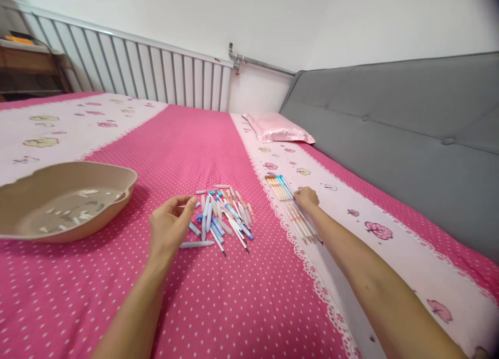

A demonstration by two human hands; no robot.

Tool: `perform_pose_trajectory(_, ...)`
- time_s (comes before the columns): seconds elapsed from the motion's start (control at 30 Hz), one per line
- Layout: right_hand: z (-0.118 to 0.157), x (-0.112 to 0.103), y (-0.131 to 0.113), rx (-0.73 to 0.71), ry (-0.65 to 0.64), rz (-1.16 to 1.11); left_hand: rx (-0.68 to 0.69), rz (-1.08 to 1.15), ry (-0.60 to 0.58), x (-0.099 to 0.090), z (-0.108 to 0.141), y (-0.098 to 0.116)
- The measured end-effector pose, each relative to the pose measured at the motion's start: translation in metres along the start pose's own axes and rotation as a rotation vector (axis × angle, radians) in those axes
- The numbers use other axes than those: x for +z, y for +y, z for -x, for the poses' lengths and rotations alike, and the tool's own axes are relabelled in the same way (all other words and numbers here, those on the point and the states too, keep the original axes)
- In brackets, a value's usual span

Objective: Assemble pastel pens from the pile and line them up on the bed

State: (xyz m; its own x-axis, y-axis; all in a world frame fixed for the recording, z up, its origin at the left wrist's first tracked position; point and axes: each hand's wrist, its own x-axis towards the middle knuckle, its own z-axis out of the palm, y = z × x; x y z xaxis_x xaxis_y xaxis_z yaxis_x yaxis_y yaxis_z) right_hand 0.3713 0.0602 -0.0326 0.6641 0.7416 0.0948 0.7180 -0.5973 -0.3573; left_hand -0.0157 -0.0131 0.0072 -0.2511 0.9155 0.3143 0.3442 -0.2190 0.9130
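A loose pile of pens and pen parts (pixel 222 213) in white, pale blue and pink lies on the pink dotted bedspread. At its left edge is my left hand (pixel 169 223), thumb and forefinger brought together; whatever may be between them is too small to make out. To the right, my right hand (pixel 306 197) has its fingers closed at the side of a blue pen (pixel 285 186), the outermost of a neat upper row. Next to the blue pens lie orange-capped pens (pixel 275 187). A second row of pale pens (pixel 299 222) is lined up below, partly behind my right forearm.
A beige basin (pixel 125 192) with small white pieces inside stands on the bed at left. A pink pillow (pixel 276 127) lies at the back against a grey padded headboard (pixel 390 109). A white radiator (pixel 148 62) lines the wall.
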Motion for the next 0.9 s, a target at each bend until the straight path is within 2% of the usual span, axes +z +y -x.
perform_pose_trajectory(0.13,0.003,-0.004,0.0,0.05,-0.089,-0.02,0.001,-0.001,0.003,0.0,0.0,-0.001)
perform_pose_trajectory(0.67,0.007,-0.009,0.006,0.041,-0.13,-0.011,0.005,-0.068,0.01,-0.001,0.0,0.001)
perform_pose_trajectory(0.73,0.011,-0.013,0.015,0.032,-0.134,-0.004,0.042,-0.159,0.047,-0.001,-0.001,0.003)
perform_pose_trajectory(0.8,0.017,-0.021,0.029,0.023,-0.135,0.007,0.106,-0.293,0.132,-0.001,0.0,0.002)
perform_pose_trajectory(0.9,0.032,-0.036,0.065,0.011,-0.122,0.029,0.239,-0.476,0.298,-0.007,0.008,-0.005)
